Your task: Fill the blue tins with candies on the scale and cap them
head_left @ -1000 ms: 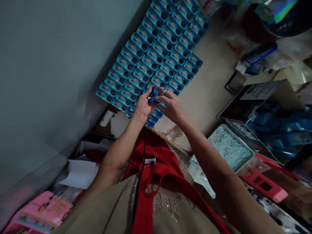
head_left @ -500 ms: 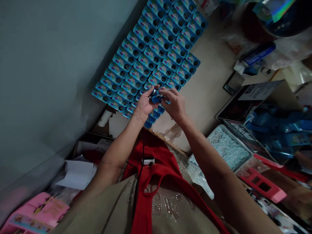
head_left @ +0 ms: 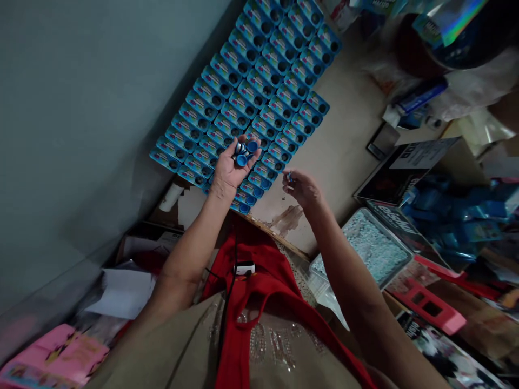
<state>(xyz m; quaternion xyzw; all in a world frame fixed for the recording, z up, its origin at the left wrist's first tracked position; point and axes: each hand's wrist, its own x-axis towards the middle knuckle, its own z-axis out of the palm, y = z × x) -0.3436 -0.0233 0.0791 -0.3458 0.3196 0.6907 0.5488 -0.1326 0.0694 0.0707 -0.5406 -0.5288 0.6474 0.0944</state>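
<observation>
My left hand (head_left: pixel 230 168) is cupped palm up, its fingers curled round several small round blue caps (head_left: pixel 242 160). My right hand (head_left: pixel 302 186) is apart from it, to the right over the bare tabletop, and pinches a small blue piece (head_left: pixel 289 176), perhaps a cap seen edge-on. Rows of blue printed packs (head_left: pixel 231 114) lie under and beyond my left hand. Most have a dark round hole at one end. In several packs nearest me, a round blue cap (head_left: pixel 244 208) sits at that spot instead.
A wall (head_left: pixel 93 108) rises at the left. To the right stand a clear tub (head_left: pixel 389 243) of pale blue pellets and an open carton (head_left: pixel 405 162) beside blue packaging. A dark flat phone-like object (head_left: pixel 383 141) lies on the table (head_left: pixel 336 124). A white roll (head_left: pixel 171 198) lies at the left edge.
My hands have parted: the right has moved right and toward me with a small blue piece, the left slightly left. The palm with the caps is now turned up in plain sight.
</observation>
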